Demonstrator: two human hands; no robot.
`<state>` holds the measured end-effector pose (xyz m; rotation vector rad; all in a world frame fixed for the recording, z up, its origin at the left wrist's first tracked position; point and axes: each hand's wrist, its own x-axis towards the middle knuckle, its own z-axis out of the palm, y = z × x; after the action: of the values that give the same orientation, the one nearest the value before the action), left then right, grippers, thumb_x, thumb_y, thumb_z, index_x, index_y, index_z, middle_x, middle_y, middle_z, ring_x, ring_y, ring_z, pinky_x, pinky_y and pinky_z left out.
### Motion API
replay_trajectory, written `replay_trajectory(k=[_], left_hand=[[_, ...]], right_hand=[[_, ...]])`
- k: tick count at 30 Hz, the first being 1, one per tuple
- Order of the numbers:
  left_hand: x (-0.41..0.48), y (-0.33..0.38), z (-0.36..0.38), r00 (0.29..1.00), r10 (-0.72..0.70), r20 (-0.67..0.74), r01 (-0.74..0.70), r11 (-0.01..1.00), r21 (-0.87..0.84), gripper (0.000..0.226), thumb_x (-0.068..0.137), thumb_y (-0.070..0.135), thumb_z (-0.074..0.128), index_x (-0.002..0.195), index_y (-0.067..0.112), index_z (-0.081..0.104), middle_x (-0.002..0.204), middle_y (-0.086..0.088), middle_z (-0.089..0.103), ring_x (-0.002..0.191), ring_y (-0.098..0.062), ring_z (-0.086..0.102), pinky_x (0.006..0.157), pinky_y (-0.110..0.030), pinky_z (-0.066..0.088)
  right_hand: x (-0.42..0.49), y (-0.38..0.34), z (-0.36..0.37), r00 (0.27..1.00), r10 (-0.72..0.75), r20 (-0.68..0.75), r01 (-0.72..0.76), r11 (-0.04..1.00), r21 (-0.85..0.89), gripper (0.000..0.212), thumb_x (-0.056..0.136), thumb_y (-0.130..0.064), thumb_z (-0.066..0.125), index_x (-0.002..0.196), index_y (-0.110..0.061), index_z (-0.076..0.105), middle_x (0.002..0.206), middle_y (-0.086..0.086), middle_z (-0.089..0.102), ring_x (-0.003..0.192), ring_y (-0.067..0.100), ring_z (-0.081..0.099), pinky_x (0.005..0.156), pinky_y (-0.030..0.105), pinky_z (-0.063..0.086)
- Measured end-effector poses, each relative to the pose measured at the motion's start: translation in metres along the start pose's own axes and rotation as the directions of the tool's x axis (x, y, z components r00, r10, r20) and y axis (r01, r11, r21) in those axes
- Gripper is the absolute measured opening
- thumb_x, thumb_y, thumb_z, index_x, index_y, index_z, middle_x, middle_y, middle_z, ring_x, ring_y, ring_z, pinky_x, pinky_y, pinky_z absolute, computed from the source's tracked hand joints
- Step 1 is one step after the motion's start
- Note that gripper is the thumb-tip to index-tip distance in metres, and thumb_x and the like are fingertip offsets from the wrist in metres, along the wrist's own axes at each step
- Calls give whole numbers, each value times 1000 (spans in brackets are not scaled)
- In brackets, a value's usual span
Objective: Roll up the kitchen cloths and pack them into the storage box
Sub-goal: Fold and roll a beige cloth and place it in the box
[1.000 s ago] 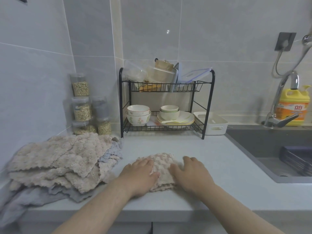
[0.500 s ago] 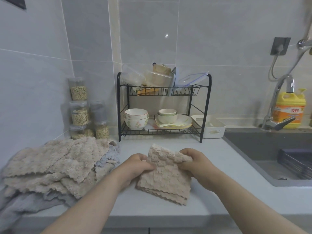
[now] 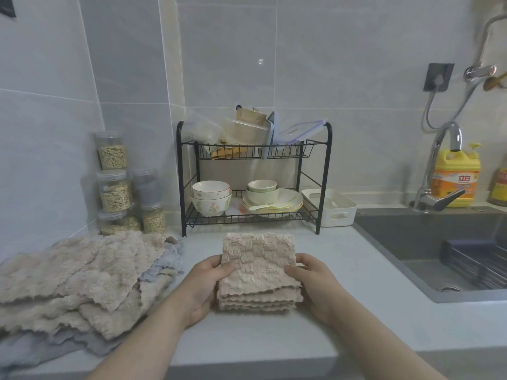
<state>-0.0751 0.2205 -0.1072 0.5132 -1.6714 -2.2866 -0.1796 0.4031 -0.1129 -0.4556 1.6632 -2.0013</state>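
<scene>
- Folded cloth [image 3: 258, 267] sits between both hands over the near middle of the counter [image 3: 370, 311], its far edge tipped up toward the camera. I cannot tell whether its near edge touches the counter.
- The left hand [image 3: 204, 283] pinches the cloth's left edge, thumb on top and fingers curled underneath. The right hand [image 3: 315, 283] grips the right edge the same way.
- The cloth is folded into a near-square pad, a little longer from near to far. Its stacked scalloped edges face the near side and its far edge looks closed.
- Judged from this, rolling would run along that near-far axis, with the hands at the two side edges already placed to turn it.
- The storage box [image 3: 333, 208], white and open-topped, stands far and to the right of the cloth, just beside the right leg of the dish rack [image 3: 326, 174] and near the sink [image 3: 397, 250]. The right hand is the nearer one to it.
- A pile of cloths [image 3: 82, 275] lies unrolled on the left, well apart from the box.
</scene>
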Motion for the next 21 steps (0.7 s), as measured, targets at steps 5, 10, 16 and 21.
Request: replay_trajectory(k=[5, 10, 16, 21], left_hand=[[-3, -1, -5, 997, 20, 79, -19, 1000, -10, 31, 89, -10, 46, 104, 8, 66, 99, -18, 73, 85, -27, 72, 75, -38, 54], [-2, -2, -5, 999, 38, -14, -38, 999, -10, 36, 81, -17, 37, 77, 4, 65, 69, -16, 69, 60, -27, 62, 61, -31, 47], [-6, -5, -6, 999, 36, 37, -39, 994, 101, 11, 77, 11, 71, 70, 13, 62, 70, -5, 57, 67, -18, 52, 59, -29, 37], [-1, -10, -9, 997, 82, -7, -80, 990, 116, 39, 69, -9, 73, 102, 10, 63, 101, -5, 57, 106, -15, 48, 84, -26, 41]], right_hand=[[-4, 0, -2, 995, -48, 84, 43, 997, 70, 32, 88, 14, 46, 108, -2, 66, 105, 25, 69, 93, 38, 65, 85, 48, 51], [-6, 0, -2, 990, -59, 127, 62, 998, -14, 41, 81, 20, 40, 66, -8, 67, 64, 10, 62, 58, 22, 57, 51, 26, 44], [1, 5, -4, 998, -20, 56, 17, 999, 45, 29, 78, 8, 40, 67, -1, 65, 68, 17, 59, 54, 25, 53, 48, 28, 37], [-2, 8, -2, 997, -43, 65, 53, 987, -152, 59, 64, -36, 73, 119, -24, 55, 109, 11, 62, 92, 14, 63, 70, 20, 48]])
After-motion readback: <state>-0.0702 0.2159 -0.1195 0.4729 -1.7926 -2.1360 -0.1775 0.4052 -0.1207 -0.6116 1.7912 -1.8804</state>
